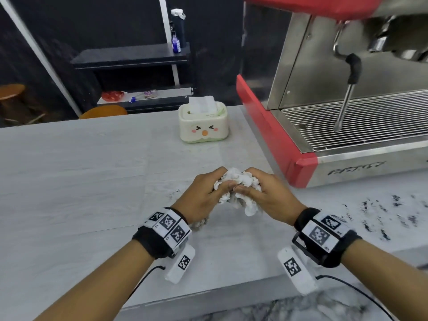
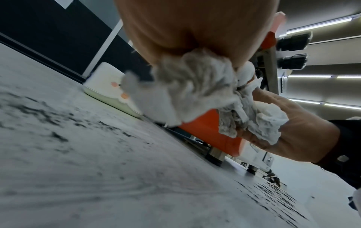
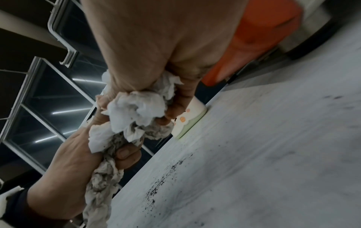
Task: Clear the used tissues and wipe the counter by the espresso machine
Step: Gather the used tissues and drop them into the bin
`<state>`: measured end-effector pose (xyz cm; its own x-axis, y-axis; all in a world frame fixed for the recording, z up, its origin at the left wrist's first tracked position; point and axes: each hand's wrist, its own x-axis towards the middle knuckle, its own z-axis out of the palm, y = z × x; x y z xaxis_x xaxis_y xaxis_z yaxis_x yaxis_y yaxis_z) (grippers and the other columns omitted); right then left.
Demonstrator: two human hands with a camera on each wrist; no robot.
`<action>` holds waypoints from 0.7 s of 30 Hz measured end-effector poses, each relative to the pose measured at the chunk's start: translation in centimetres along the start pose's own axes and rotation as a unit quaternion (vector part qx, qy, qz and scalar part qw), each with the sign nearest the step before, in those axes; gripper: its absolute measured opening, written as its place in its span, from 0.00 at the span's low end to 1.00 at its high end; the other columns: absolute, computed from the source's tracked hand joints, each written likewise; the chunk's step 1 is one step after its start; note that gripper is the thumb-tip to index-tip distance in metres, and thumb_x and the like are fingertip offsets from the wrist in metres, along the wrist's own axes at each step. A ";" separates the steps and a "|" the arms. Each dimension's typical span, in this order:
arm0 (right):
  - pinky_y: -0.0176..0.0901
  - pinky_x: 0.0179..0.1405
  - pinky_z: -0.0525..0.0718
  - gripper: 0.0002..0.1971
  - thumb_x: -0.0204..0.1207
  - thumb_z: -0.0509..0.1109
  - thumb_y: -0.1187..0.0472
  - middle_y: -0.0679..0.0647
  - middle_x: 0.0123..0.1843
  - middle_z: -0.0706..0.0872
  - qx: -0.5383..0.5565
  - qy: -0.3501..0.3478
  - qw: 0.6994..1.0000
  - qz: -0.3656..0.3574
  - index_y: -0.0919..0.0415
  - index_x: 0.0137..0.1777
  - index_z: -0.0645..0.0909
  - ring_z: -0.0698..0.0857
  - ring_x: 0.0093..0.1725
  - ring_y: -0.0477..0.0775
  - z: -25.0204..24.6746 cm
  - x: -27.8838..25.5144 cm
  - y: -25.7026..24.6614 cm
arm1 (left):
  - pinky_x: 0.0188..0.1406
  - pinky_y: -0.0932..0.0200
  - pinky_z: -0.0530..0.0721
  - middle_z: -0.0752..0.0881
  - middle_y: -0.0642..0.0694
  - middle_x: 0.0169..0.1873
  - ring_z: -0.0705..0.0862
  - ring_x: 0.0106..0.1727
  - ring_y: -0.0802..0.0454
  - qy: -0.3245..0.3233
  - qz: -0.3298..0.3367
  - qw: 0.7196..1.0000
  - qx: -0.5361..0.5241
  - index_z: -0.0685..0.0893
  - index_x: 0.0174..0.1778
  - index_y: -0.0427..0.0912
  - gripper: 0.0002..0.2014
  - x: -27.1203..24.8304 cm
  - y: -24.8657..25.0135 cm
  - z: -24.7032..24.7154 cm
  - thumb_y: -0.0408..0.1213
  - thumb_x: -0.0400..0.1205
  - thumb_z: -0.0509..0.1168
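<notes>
- Both hands – left [image 1: 203, 193], right [image 1: 266, 193] – clamp one tissue wad [image 1: 236, 181] above the surface [image 1: 92, 181].
- Loose tails hang – bits may drop.
- Grounds [image 1: 382, 212], right of frame, could smear.

Head view: high, looking down and forward over counter [image 1: 92, 172]. Wrist views: low, close beneath hands, tilted, facing forward along counter. All three share tissue box [image 1: 203, 122] and espresso machine [image 1: 301, 163].

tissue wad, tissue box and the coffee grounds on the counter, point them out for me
tissue wad [image 1: 236, 179], head view, crumpled top between both hands
tissue box [image 1: 203, 126], head view, front face with the cartoon
coffee grounds [image 1: 382, 212], head view, dark specks right of the hands
</notes>
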<state>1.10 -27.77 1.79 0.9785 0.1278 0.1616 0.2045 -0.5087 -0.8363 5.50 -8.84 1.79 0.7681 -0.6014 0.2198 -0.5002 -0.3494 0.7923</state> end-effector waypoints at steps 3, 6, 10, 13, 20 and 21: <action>0.35 0.35 0.78 0.16 0.73 0.71 0.46 0.50 0.36 0.86 0.003 0.026 1.000 0.009 0.59 0.46 0.80 0.81 0.34 0.41 -1.6 -2.6 0.6 | 0.31 0.69 0.73 0.80 0.56 0.29 0.75 0.30 0.63 -0.012 0.016 1.000 -0.008 0.77 0.42 0.46 0.15 0.3 1.5 2.3 0.54 0.81 0.55; 0.36 0.35 0.79 0.20 0.70 0.69 0.42 0.55 0.38 0.87 0.016 0.048 0.999 0.019 0.60 0.47 0.81 0.83 0.35 0.46 -3.4 -5.3 1.3 | 0.31 0.68 0.72 0.79 0.56 0.27 0.75 0.29 0.64 -0.030 0.029 0.999 -0.027 0.77 0.41 0.44 0.15 0.7 3.4 4.8 0.53 0.82 0.57; 0.35 0.39 0.82 0.17 0.70 0.70 0.43 0.50 0.41 0.88 0.016 0.083 0.996 0.039 0.55 0.49 0.82 0.86 0.40 0.43 -6.4 -9.6 2.4 | 0.32 0.68 0.72 0.80 0.59 0.26 0.75 0.29 0.64 -0.056 0.041 0.997 -0.045 0.78 0.39 0.52 0.09 1.1 6.6 9.0 0.48 0.83 0.58; 0.25 0.38 0.77 0.05 0.74 0.72 0.51 0.44 0.38 0.87 0.017 0.091 0.995 0.042 0.43 0.47 0.79 0.84 0.37 0.35 -9.0 -13.1 3.1 | 0.35 0.71 0.75 0.84 0.62 0.31 0.80 0.32 0.66 -0.066 0.050 0.995 -0.049 0.80 0.46 0.59 0.06 1.2 9.1 12.5 0.46 0.84 0.59; 0.28 0.33 0.75 0.07 0.75 0.71 0.48 0.46 0.35 0.85 -0.019 0.119 0.989 0.083 0.48 0.42 0.78 0.80 0.32 0.36 -16.5 -21.6 6.3 | 0.37 0.52 0.79 0.85 0.44 0.34 0.81 0.34 0.52 -0.095 0.081 0.992 -0.034 0.80 0.45 0.44 0.14 2.4 15.0 22.2 0.50 0.84 0.57; 0.27 0.33 0.75 0.06 0.75 0.71 0.49 0.44 0.34 0.84 -0.019 0.125 0.988 0.086 0.46 0.41 0.78 0.80 0.32 0.36 -17.4 -22.5 6.8 | 0.38 0.53 0.79 0.86 0.45 0.35 0.82 0.35 0.51 -0.097 0.083 0.991 -0.033 0.80 0.45 0.45 0.14 2.7 15.8 23.4 0.51 0.84 0.57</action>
<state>-19.12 -48.94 1.64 0.9736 -0.1755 0.1462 0.0298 -0.5370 -0.8431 -9.67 -32.79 1.61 0.5819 -0.7764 0.2419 -0.5820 -0.1898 0.7907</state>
